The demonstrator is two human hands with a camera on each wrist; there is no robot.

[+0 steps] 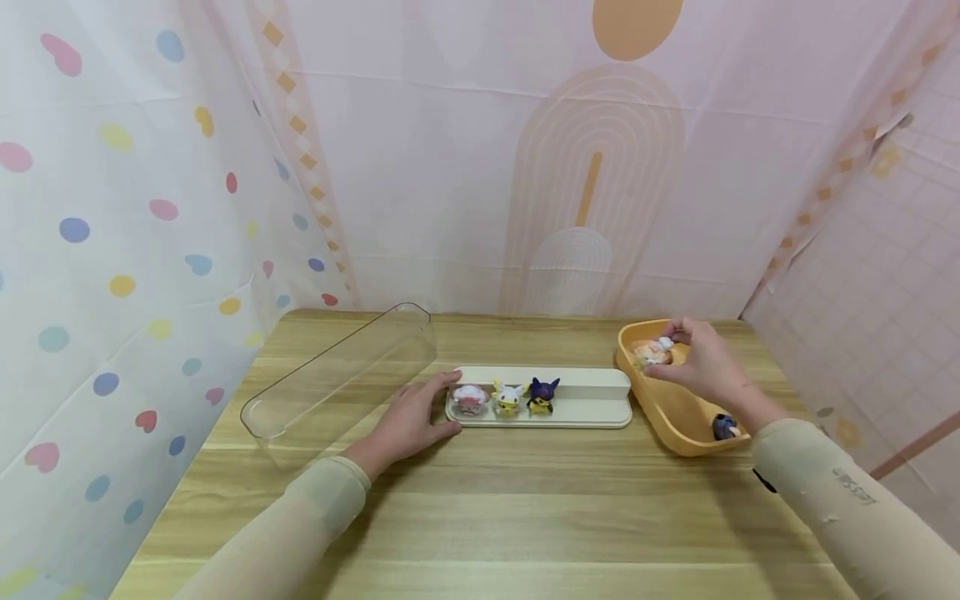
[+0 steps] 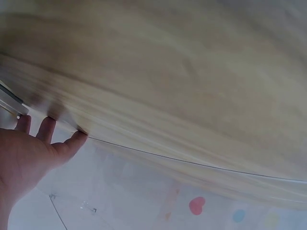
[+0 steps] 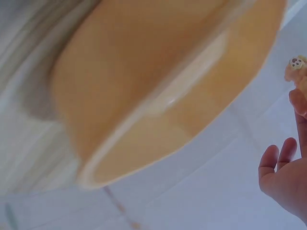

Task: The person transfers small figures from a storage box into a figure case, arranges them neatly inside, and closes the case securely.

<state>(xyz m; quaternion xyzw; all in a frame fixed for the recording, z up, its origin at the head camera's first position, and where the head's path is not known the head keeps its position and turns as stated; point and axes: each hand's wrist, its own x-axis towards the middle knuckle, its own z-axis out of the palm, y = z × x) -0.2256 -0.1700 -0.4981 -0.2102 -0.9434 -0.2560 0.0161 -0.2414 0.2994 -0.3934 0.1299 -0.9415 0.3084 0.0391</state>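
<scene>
Orange-and-white figurine (image 1: 654,352) is pinched by the right hand (image 1: 701,362) at the far end of the orange basket (image 1: 681,435), right of the cream tray (image 1: 592,410). The left hand (image 1: 408,421) holds the tray's left end between thumb and fingers. Three small figures (image 1: 507,399) leave the tray's right portion open; leftward stands a transparent case (image 1: 337,379); wooden tabletop (image 1: 480,500) spreads before its near edge.

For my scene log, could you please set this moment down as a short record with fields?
Left hand: touches cream tray, left end
Right hand: pinches orange-and-white figurine over orange bin
On tray, left to right: pink-and-white figurine, yellow-and-white figurine, purple-and-yellow figurine
In bin: dark-blue figurine
Clear cover: on table, left of tray
</scene>
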